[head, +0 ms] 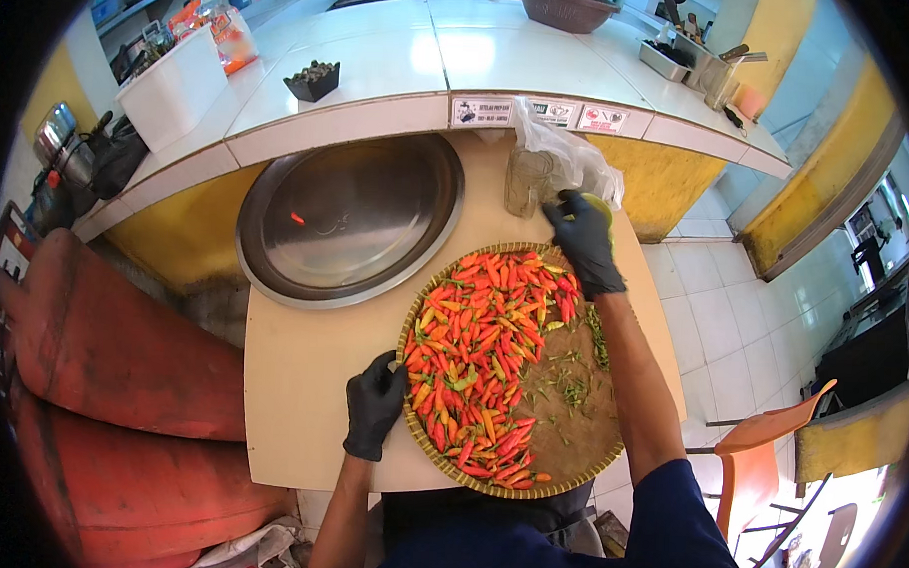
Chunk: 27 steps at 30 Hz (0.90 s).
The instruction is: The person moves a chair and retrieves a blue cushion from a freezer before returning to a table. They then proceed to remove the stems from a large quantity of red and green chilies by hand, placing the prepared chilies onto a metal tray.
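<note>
A round woven bamboo tray (578, 447) overlaps the front right of the small table. Red, orange and a few green chili peppers (477, 337) fill its left and upper part, and loose green stems (573, 391) lie on the right. My left hand (375, 405), in a black glove, grips the tray's left rim. Beyond the tray's far right edge, my right hand (589, 247), gloved too, is at a green container (601, 207) and partly covers it. Whether its fingers hold the container is hidden. Beside that hand stands a clear glass mug (526, 183).
A large round metal tray (352, 213) with one red chili (297, 218) lies at the left back of the table (312, 384). Behind the mug is a plastic bag (571, 157). A white-tiled counter (372, 48) rises beyond; red gas cylinders (137, 348) lie left, an orange chair (752, 475) stands right.
</note>
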Motion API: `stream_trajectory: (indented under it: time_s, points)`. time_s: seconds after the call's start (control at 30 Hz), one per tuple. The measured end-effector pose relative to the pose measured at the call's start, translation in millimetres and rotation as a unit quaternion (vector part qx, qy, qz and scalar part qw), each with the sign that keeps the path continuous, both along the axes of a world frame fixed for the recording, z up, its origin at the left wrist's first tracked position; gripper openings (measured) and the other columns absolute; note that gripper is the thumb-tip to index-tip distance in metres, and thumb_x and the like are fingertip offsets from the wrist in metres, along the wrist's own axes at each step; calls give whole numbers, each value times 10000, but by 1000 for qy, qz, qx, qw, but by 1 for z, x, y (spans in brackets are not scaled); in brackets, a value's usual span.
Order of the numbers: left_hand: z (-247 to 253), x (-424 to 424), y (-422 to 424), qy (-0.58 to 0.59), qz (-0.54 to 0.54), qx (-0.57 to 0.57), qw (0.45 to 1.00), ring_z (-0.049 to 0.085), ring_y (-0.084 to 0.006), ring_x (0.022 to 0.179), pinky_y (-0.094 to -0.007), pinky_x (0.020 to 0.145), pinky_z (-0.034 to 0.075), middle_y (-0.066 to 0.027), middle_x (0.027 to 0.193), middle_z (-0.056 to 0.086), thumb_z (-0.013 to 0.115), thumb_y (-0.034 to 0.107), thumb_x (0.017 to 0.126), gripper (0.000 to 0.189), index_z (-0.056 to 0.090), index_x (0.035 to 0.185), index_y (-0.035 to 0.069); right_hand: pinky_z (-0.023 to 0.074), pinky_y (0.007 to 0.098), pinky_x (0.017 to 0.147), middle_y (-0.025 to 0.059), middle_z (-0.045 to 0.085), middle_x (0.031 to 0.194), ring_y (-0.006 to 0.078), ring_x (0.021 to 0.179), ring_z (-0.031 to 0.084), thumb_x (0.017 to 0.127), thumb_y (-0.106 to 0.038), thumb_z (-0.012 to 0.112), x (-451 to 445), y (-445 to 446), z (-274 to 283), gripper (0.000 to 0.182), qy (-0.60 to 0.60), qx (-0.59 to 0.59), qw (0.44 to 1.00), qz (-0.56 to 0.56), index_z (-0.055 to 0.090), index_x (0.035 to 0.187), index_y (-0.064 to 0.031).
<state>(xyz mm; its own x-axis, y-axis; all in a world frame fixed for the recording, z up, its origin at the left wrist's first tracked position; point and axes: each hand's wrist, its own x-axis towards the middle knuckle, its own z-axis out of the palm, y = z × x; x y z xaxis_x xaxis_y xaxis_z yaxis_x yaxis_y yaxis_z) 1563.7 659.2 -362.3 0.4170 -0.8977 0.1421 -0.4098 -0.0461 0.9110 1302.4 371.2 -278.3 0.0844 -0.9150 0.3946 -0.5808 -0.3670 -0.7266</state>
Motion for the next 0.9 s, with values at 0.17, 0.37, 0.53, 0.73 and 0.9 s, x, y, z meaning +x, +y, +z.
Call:
stream_trajectory:
  time_s: [0.17,0.37,0.53,0.73,0.9]
  points:
    - [3,-1,2,8,-6,-6,1000,651,-120,568,-285,563,497,-101,636,676,671,150,873,295,679,1124,-6,492,337,517,137,667,709,199,552,645,878,-276,633,40,-39,-25,336,145,9,988,-50,604,917,57]
    - [3,-1,0,13,-6,-6,1000,683,-176,571,-302,559,516,-111,649,684,665,136,868,266,684,1104,15,471,468,655,201,655,781,371,734,616,907,-293,596,57,-52,-39,293,39,-9,996,-78,612,885,-1]
    - [12,2,4,-18,-6,-1,1000,662,-183,529,-308,537,509,-112,616,663,667,144,864,263,682,1101,30,457,298,471,59,613,671,144,484,568,942,-265,612,71,2,24,276,-143,45,989,10,609,880,3]
    - [14,1,3,-5,-8,11,1000,659,-186,532,-310,544,509,-117,628,664,671,150,859,275,681,1102,22,451,271,491,51,599,718,121,541,563,958,-276,596,73,-9,131,290,-173,13,982,70,624,881,2]
    - [21,3,3,-46,-5,24,999,660,-186,544,-309,559,512,-119,648,669,679,155,855,292,681,1108,11,469,267,516,54,619,742,127,564,572,967,-265,592,93,-70,184,276,-163,-4,983,86,644,917,2]
